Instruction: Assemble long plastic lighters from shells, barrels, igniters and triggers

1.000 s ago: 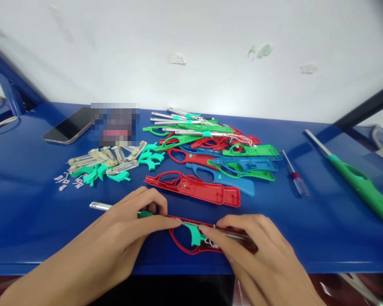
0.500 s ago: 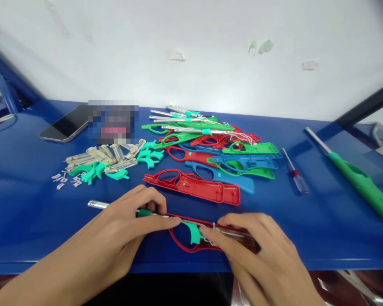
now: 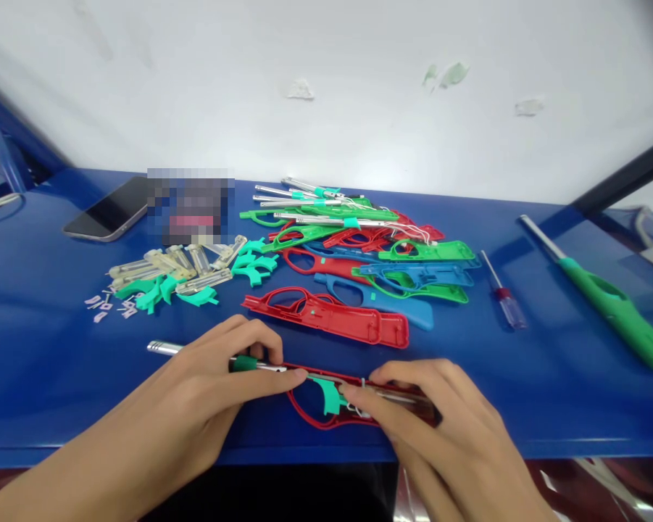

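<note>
At the table's front edge lies an opened red lighter shell [image 3: 311, 419], held from both ends. My left hand [image 3: 217, 384] is closed around its nozzle end, thumb pressed along the inside; a silver metal tube [image 3: 163, 349] with a green collar [image 3: 243, 363] sticks out to the left. My right hand [image 3: 440, 413] grips the handle end, its index finger by a teal trigger [image 3: 327, 396] that sits in the shell. White wire [image 3: 359, 411] and a clear fuel tank [image 3: 402, 399] show partly beneath the right fingers. Just beyond lie empty red shell halves [image 3: 337, 317].
Further back are piled green, red and blue shells [image 3: 440, 275] with metal tubes [image 3: 309, 220]. Loose teal triggers [image 3: 198, 296], fuel tanks [image 3: 141, 272] and small parts [image 3: 101, 315] lie left, near a phone [image 3: 109, 210]. A screwdriver [image 3: 508, 304] and a green lighter [image 3: 620, 319] lie right.
Both hands keep their grip on the red shell with hardly any movement. The whole view has shifted very slightly.
</note>
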Motion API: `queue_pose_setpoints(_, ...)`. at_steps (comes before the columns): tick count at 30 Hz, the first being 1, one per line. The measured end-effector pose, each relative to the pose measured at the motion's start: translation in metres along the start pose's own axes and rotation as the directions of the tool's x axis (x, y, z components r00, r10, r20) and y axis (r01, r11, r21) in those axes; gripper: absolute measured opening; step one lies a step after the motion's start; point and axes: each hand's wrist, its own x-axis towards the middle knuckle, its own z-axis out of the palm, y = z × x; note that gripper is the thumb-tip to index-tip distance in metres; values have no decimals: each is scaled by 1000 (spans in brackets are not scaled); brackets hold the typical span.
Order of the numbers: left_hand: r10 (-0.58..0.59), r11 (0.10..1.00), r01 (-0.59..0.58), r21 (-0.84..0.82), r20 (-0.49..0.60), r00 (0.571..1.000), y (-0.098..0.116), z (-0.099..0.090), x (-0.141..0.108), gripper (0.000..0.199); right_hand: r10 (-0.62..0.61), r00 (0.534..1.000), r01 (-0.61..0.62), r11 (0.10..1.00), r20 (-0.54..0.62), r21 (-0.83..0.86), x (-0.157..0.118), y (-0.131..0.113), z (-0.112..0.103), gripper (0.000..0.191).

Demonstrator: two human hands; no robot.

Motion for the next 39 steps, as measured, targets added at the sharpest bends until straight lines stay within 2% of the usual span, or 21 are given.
queue_pose_setpoints(2, 2, 1000, -2, 5, -10, 1000, 0, 0, 1, 62, -2, 1000, 2, 1000, -10, 2, -2, 1, 0, 41)
queue_pose_setpoints(7, 28, 999, -28, 18, 10, 1000, -1, -2, 1, 64, 59, 998, -55, 993, -32, 108, -6, 1, 2, 20)
queue_pose_setpoints(11, 33, 999, -33, 8, 22, 999, -3, -2, -1, 67, 74, 994, -62, 987, -75, 151, -6, 0, 3, 15)
queue_pose_setpoints(17, 38, 999, -38, 2, -4, 999, -1, 0, 0, 65, 17, 984, 0, 996, -176, 93, -13, 1, 6, 21)
queue_pose_setpoints(24, 38, 999, -37, 19, -36, 999, -4, 0, -2, 65, -19, 975, 17, 1000, -221, -11, -18, -3, 14, 19)
queue_pose_setpoints(29, 32, 999, -31, 20, -28, 999, -4, -1, -1, 63, -34, 979, 26, 999, -201, -45, -13, -3, 14, 24)
queue_pose_setpoints(35, 73, 996, -65, 64, -133, 988, -2, 1, 6, 59, -110, 975, 77, 982, -194, -171, -15, 6, 11, 27)
queue_pose_setpoints(39, 62, 998, -59, 24, -153, 986, -2, 4, 2, 46, -132, 980, 101, 974, -147, -202, -25, 20, 17, 40)
